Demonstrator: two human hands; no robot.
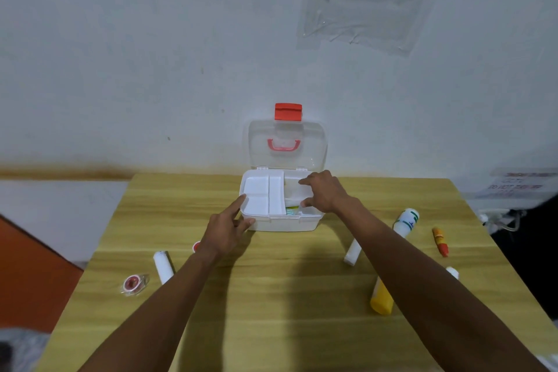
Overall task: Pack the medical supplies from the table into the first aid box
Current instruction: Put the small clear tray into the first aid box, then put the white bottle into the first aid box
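At the far left of the wooden table (pixel 271 296) lies a small tape roll (pixel 133 282) with a red core in a clear holder, and just right of it a white tube (pixel 163 266) lies on its side. A little red-and-white thing (pixel 196 246) peeks out from behind my left wrist (too hidden for me to name it).

My left hand (pixel 225 234) rests at the near left corner of the first aid box (pixel 280 222), its fingers loosely spread with nothing gripped, one fingertip touching the rim and the others lying against the front wall. The box sits at the far middle of the table against the wall, its clear lid (pixel 287 145) standing upright with a red latch (pixel 288 112) on top and a red handle (pixel 283 144) showing through. A white divided tray (pixel 262 196) fills the left part of the box.

My right hand (pixel 321 192) reaches over the box's right part, fingers and thumb curled around a white packet (pixel 293 190) that sits in the open compartment; some green-printed packaging (pixel 291 211) shows underneath.

To the right, past my forearm, a white bottle (pixel 406 222) with green print lies on the table, with a white stick-like tube (pixel 352 252) near it. Closer to me lies a yellow bottle (pixel 381 296), partly hidden by my arm, with a small white cap (pixel 452 272) showing beyond the arm. Farthest right lies an orange tube (pixel 440 241).
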